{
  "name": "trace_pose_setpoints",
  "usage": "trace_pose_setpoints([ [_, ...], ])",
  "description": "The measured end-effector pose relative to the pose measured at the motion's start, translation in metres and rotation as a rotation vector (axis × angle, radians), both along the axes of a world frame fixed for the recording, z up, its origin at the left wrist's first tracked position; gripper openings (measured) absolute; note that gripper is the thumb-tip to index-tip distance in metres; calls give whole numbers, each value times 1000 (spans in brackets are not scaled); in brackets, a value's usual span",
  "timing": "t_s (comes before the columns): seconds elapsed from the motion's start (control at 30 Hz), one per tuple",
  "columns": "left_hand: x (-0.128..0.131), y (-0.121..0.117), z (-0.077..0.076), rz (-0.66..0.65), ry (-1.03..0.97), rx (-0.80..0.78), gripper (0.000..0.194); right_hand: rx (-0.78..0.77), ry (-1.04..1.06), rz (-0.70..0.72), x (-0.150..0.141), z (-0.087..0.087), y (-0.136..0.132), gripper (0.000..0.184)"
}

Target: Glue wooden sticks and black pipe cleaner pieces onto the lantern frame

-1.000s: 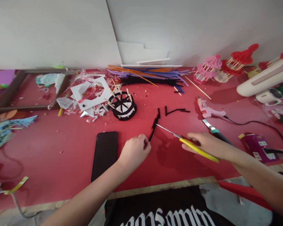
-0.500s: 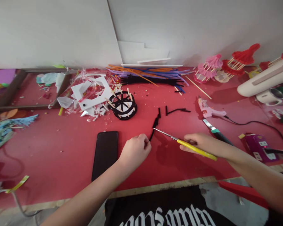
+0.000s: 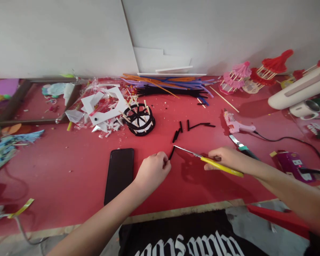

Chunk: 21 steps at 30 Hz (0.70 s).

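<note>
Pinched in my left hand (image 3: 154, 167) is a short black pipe cleaner (image 3: 172, 153), its free end pointing up and away from me. My right hand (image 3: 224, 159) grips yellow-handled scissors (image 3: 221, 167), whose blades look closed, with the tip right at that free end. Just beyond lie several short cut pieces of black pipe cleaner (image 3: 176, 136), and more cut pieces (image 3: 200, 125) rest to their right. Behind my left hand stands a round black frame (image 3: 139, 120) with white panels and small wooden pegs.
A phone (image 3: 119, 176) lies left of my left hand. To the right are a pink glue gun (image 3: 237, 126), a utility knife (image 3: 244, 147) and a purple power strip (image 3: 292, 166). Bundled pipe cleaners (image 3: 170, 86) lie along the wall, beside white scraps (image 3: 104, 106).
A piece has come off the end of the pipe cleaner in my left hand and now lies apart on the table. The scissor blades have closed; my left hand stays put.
</note>
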<state>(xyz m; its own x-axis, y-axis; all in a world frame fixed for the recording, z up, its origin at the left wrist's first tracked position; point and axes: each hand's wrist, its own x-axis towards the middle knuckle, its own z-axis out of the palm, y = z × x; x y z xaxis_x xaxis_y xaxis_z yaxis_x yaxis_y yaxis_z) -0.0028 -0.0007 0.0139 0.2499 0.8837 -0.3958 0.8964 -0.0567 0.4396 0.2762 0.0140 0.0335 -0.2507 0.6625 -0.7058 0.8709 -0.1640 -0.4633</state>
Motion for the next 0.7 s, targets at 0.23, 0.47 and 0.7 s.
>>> trace_pose_setpoints([
  [0.23,-7,5,18,-15,8,28,8,116,-10,41,13,1,-6,55],
  [0.47,31,76,50,-20,59,202,17,495,-117,184,16,-13,-40,33],
  [0.7,78,169,33,89,108,279,36,790,-177,91,8,-49,-65,26],
])
